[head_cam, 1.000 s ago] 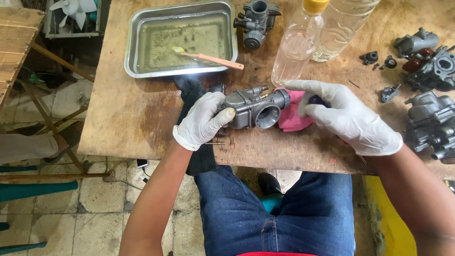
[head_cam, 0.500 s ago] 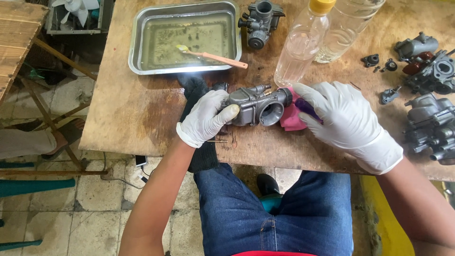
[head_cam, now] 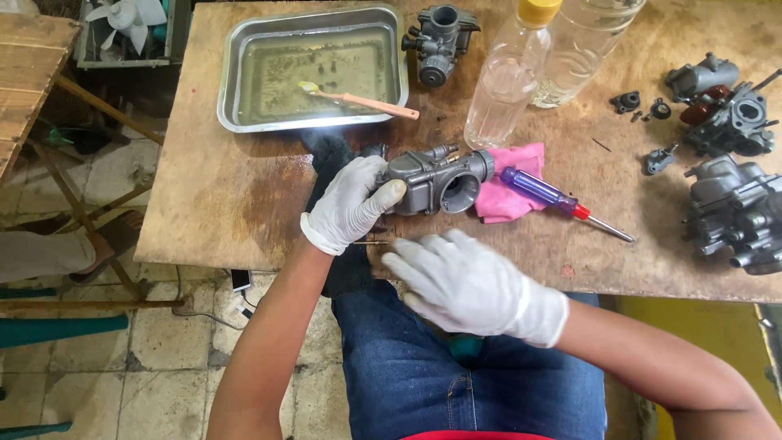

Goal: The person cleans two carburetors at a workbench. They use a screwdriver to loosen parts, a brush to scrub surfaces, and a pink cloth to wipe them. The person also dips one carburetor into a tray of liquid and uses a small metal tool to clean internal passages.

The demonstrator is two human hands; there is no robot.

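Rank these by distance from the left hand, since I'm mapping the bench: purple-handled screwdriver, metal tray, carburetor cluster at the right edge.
1. Metal tray, just above the left hand.
2. Purple-handled screwdriver, right of it.
3. Carburetor cluster, far right edge.

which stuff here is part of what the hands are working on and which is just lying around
In hand:
- left hand grips grey carburetor
- right hand, empty, by table edge

Lying about:
- pink rag
- purple screwdriver
- metal tray
- toothbrush
- bottles
- other carburetors

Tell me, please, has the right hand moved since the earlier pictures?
Yes: the right hand has left the pink cloth and come back toward the table's near edge.
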